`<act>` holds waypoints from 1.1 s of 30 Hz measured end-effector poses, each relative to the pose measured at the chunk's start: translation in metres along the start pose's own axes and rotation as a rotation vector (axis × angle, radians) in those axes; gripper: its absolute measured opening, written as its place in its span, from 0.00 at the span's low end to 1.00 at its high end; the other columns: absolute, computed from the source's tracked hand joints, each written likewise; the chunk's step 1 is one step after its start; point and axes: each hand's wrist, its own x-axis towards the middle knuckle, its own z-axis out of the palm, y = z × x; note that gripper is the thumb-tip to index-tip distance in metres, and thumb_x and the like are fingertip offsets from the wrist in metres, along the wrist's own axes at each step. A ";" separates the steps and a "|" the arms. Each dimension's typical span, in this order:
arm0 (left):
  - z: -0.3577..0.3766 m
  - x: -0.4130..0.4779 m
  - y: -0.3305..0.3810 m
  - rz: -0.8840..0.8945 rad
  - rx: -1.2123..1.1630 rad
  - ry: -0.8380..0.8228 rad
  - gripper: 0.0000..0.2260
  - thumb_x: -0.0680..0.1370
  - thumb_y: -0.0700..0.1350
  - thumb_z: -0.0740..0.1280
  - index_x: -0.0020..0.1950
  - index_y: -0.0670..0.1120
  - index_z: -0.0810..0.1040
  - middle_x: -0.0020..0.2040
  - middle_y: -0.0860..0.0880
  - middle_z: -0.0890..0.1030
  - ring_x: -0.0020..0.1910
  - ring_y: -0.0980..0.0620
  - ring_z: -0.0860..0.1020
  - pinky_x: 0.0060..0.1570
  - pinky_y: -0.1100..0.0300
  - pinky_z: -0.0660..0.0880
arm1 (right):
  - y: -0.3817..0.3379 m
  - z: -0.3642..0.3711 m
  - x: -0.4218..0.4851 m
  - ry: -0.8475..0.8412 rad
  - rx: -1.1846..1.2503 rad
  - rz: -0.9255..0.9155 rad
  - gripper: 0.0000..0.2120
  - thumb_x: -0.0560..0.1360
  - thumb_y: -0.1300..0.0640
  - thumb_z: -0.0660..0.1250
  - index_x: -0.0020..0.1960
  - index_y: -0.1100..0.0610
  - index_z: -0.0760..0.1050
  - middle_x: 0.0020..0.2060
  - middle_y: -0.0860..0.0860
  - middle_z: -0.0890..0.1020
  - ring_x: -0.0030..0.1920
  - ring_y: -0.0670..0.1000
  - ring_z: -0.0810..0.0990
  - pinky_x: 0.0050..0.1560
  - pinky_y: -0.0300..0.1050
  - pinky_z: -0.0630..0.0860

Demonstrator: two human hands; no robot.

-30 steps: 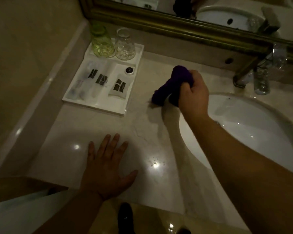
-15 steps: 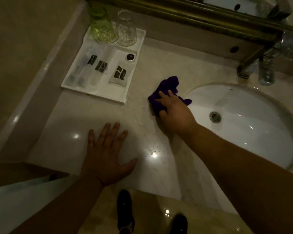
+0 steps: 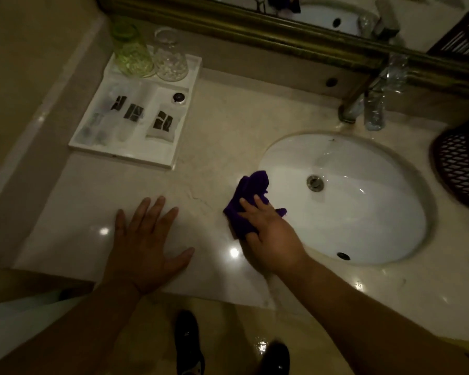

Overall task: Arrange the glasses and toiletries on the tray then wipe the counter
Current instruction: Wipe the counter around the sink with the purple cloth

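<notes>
A white tray (image 3: 173, 147) lies at the back left of the marble counter (image 3: 217, 136). On it stand a green glass (image 3: 132, 54) and a clear glass (image 3: 171, 59), both upside down, with several toiletry packets (image 3: 161, 123) and a small round cap (image 3: 179, 97) in front. My right hand (image 3: 271, 234) presses flat on a purple cloth (image 3: 248, 197) at the sink's left rim. My left hand (image 3: 146, 244) rests flat on the counter near its front edge, fingers spread, holding nothing.
A white oval sink (image 3: 363, 212) is set into the counter on the right, with a faucet (image 3: 358, 104) and a plastic bottle (image 3: 375, 112) behind it. A dark woven basket (image 3: 463, 169) sits at the far right. A gold-framed mirror (image 3: 255, 23) runs along the back. My shoes (image 3: 190, 345) show below.
My right hand lowered the bunched cloth onto the counter, flattened on it, and slid it toward the front edge along the sink rim. My left hand stayed planted.
</notes>
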 end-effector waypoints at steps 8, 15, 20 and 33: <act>-0.001 0.000 0.002 0.017 -0.017 0.048 0.40 0.71 0.74 0.59 0.78 0.54 0.63 0.81 0.49 0.56 0.80 0.46 0.51 0.73 0.33 0.46 | 0.011 0.011 -0.057 0.043 0.021 -0.031 0.23 0.78 0.55 0.60 0.73 0.50 0.74 0.74 0.42 0.66 0.78 0.47 0.55 0.78 0.46 0.45; 0.000 0.001 0.001 0.007 0.002 0.037 0.40 0.71 0.74 0.58 0.78 0.54 0.64 0.81 0.49 0.57 0.80 0.46 0.51 0.73 0.34 0.47 | 0.017 0.005 -0.087 0.006 0.067 0.049 0.24 0.78 0.48 0.58 0.73 0.48 0.73 0.73 0.40 0.70 0.78 0.41 0.58 0.79 0.44 0.52; 0.001 0.001 0.002 0.008 -0.008 0.055 0.40 0.70 0.74 0.59 0.77 0.54 0.64 0.81 0.49 0.57 0.80 0.46 0.52 0.73 0.34 0.47 | -0.005 -0.012 -0.073 0.208 0.450 0.256 0.12 0.81 0.52 0.62 0.52 0.41 0.83 0.47 0.39 0.86 0.50 0.40 0.82 0.50 0.37 0.77; -0.007 -0.003 0.000 0.031 -0.176 0.103 0.44 0.71 0.72 0.63 0.80 0.49 0.61 0.81 0.48 0.58 0.80 0.47 0.52 0.73 0.31 0.47 | -0.044 -0.051 0.062 0.544 0.978 0.328 0.07 0.80 0.47 0.67 0.51 0.41 0.85 0.48 0.49 0.87 0.50 0.50 0.86 0.54 0.47 0.81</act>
